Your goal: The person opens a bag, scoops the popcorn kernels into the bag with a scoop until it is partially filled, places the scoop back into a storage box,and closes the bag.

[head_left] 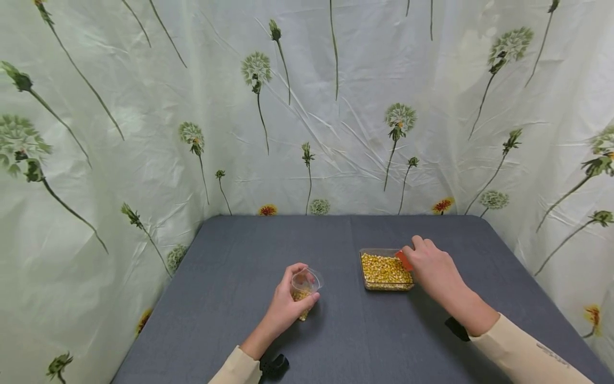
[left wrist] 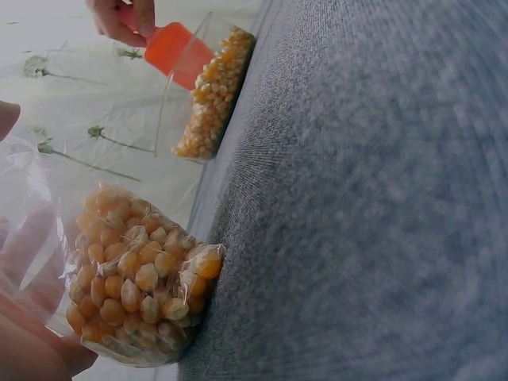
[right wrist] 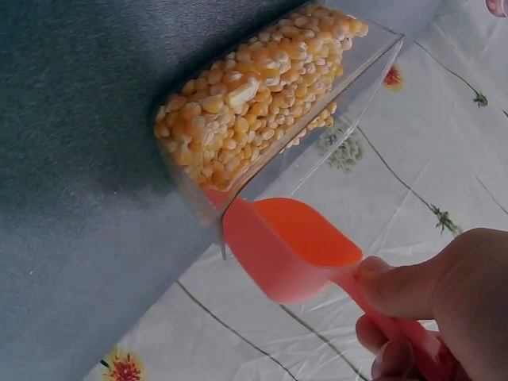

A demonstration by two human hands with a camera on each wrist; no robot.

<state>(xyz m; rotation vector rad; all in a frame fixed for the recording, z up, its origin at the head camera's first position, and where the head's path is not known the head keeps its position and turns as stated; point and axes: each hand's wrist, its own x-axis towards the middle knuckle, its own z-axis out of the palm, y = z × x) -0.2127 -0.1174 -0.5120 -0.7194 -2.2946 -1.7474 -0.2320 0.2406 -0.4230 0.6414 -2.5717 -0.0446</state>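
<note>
My left hand (head_left: 287, 301) holds a clear plastic bag (head_left: 313, 277) with its mouth spread. Corn kernels (left wrist: 139, 274) fill the lower part of the bag, whose bottom rests on the cloth. To the right stands a clear rectangular container (head_left: 365, 278) of corn kernels (right wrist: 254, 103). With fingers and thumb round its handle, my right hand (head_left: 434, 266) grips an orange-red scoop (right wrist: 294, 246) at the container's right side. The scoop's front edge dips inside the container, behind the clear wall. No kernels show in the visible part of the scoop's bowl.
A dark grey cloth covers the table (head_left: 240, 256). Behind and beside it hangs a pale curtain (head_left: 336, 122) printed with dandelions. Dark straps circle both wrists. The container's clear walls rise above the kernels.
</note>
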